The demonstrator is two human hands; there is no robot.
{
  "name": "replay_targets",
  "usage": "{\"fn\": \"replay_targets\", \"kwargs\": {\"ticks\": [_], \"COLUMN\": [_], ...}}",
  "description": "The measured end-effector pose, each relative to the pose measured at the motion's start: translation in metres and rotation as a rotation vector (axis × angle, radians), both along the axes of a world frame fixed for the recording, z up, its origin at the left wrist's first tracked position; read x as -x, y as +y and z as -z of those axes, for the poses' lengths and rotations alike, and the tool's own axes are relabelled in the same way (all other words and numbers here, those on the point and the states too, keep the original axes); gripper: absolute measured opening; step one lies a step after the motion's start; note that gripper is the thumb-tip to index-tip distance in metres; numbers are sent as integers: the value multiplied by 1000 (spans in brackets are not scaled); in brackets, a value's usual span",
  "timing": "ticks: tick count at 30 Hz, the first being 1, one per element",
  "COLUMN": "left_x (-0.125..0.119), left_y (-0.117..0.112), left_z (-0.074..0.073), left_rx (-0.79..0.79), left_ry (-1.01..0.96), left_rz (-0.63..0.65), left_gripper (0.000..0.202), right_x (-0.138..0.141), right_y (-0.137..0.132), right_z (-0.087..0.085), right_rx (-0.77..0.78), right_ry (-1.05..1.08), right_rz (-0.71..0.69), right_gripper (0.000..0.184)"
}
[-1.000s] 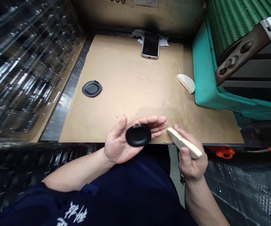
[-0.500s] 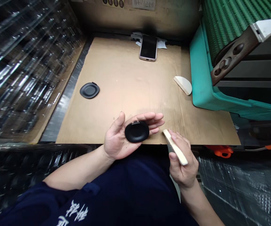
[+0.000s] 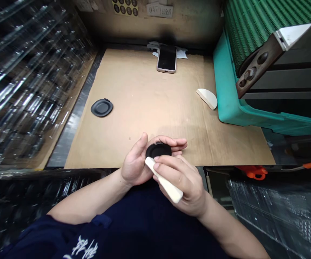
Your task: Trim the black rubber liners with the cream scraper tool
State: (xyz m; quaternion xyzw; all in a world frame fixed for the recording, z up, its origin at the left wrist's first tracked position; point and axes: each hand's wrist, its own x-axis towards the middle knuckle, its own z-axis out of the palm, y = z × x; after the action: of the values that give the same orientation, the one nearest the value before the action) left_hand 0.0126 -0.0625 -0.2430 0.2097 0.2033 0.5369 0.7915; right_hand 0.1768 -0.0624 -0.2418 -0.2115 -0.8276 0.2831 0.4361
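Palm up at the cardboard's front edge, my left hand (image 3: 134, 166) holds a small black oval plastic lid (image 3: 158, 149) with a clip tab on its far rim. Its thumb stands away from the lid and its fingers curve behind it. My right hand (image 3: 184, 181) grips a cream-white sponge (image 3: 169, 187) between thumb and fingers. The sponge's front end is at the lid's lower left rim; whether it touches cannot be made out. The right fingers cover the lid's lower part. A similar dark grey oval lid (image 3: 102, 108) lies on the cardboard to the left.
A half-round white sponge (image 3: 207, 98) lies right on the cardboard sheet (image 3: 144, 108), beside a teal crate (image 3: 227, 104). At the back a phone (image 3: 167, 58) rests on a white cloth. A green conveyor belt (image 3: 269, 25) rises at right; stacked clear trays (image 3: 31, 82) stand left.
My right hand has moved left with the sponge, from beside the left hand to over the lid's lower edge. My left hand still holds the lid in nearly the same place.
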Motion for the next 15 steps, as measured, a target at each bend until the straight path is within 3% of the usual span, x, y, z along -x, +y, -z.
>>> {"fn": "replay_targets", "kwargs": {"ticks": [8, 11, 15], "left_x": [-2, -4, -2], "left_y": [-2, -1, 0], "left_z": [3, 4, 3], "left_rx": [61, 88, 106], "left_ry": [-29, -66, -91], "left_rz": [-58, -80, -113], "left_gripper": [47, 42, 54], "right_x": [1, -11, -32], "right_y": [-2, 3, 18], "right_z": [4, 6, 7], "right_rx": [7, -54, -63], "right_ry": [-19, -59, -33], "right_rz": [65, 180, 365], "right_gripper": [50, 53, 54]}}
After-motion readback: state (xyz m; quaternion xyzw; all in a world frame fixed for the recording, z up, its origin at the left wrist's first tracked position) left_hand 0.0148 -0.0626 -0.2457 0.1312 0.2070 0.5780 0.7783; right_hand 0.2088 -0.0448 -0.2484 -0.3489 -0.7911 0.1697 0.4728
